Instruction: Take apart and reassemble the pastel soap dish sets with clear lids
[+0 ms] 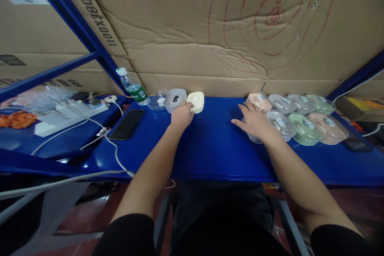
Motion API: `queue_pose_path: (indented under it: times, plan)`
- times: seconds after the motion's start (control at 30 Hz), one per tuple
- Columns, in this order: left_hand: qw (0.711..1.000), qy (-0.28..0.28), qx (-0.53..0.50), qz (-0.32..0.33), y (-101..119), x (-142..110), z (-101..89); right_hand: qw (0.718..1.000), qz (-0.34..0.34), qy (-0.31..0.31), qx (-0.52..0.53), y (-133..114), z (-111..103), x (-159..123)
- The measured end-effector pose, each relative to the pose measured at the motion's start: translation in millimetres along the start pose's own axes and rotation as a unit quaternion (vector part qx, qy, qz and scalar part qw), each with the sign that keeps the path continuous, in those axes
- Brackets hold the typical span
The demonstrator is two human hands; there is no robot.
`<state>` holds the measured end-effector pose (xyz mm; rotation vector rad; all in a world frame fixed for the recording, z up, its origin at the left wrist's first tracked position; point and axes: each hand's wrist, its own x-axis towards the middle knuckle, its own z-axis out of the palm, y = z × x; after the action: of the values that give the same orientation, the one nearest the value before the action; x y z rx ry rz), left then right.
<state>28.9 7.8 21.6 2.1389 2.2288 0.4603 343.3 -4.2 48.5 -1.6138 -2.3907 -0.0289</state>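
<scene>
My left hand (182, 115) has its fingers bent closed at the near left edge of a small stack of cream square plastic pieces (197, 100). Just behind that hand stands a grey plastic piece (175, 99) with a dark oval slot, next to a clear plastic bowl (158, 101). Over on the right, my right hand (254, 119) lies palm down with fingers spread over a clear container, largely hidden beneath it. Its fingertips reach a peach-lidded container (260, 101). Alongside are grey (281, 125), green (305, 129) and peach containers (329, 127) with round labels.
A water bottle (133, 87) stands at the back left, with a black phone (127, 124) in front. White cables (115, 152) cross the blue table's (216, 156) left end near a power strip (70, 118). Cardboard (180, 28) walls the back; blue metal posts frame both sides.
</scene>
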Motion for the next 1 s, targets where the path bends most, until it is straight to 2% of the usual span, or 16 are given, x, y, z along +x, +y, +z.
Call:
queue_pose_path:
  times: [0.07, 0.13, 0.33, 0.43, 0.6, 0.7, 0.87, 1.0]
  plan:
    - [1.000, 0.005, -0.009, 0.002, -0.4, 0.7, 1.5, 1.000, 0.014, -0.016, -0.003, 3.9, 0.6, 0.9]
    - [1.000, 0.011, -0.020, 0.005, 0.1, 1.4, 2.8, 1.000, -0.004, -0.027, 0.008, 1.1, 3.1, 1.0]
    - [0.995, 0.060, -0.070, 0.046, 3.4, 1.5, 4.7, 0.983, -0.148, -0.006, 0.105, -16.6, 5.4, 1.1]
    - [0.986, 0.084, -0.106, 0.097, 6.0, 0.5, 5.2, 0.988, -0.125, -0.002, 0.089, -11.4, 2.3, 3.0]
    - [0.966, 0.107, -0.171, 0.164, 14.8, -4.7, 5.5, 0.991, -0.075, -0.077, 0.086, 1.3, 2.7, 6.7]
    - [0.955, 0.066, -0.199, 0.210, 22.3, -11.0, 4.1, 0.985, -0.093, -0.083, 0.118, 2.7, 8.6, 6.8]
    - [0.935, -0.018, -0.200, 0.292, 35.6, -21.0, 5.9, 0.965, -0.193, -0.104, 0.143, 4.3, 17.5, 5.5]
    - [0.928, -0.043, -0.192, 0.317, 41.1, -22.6, 10.7, 0.962, -0.196, -0.056, 0.181, 0.6, 19.2, 8.5]
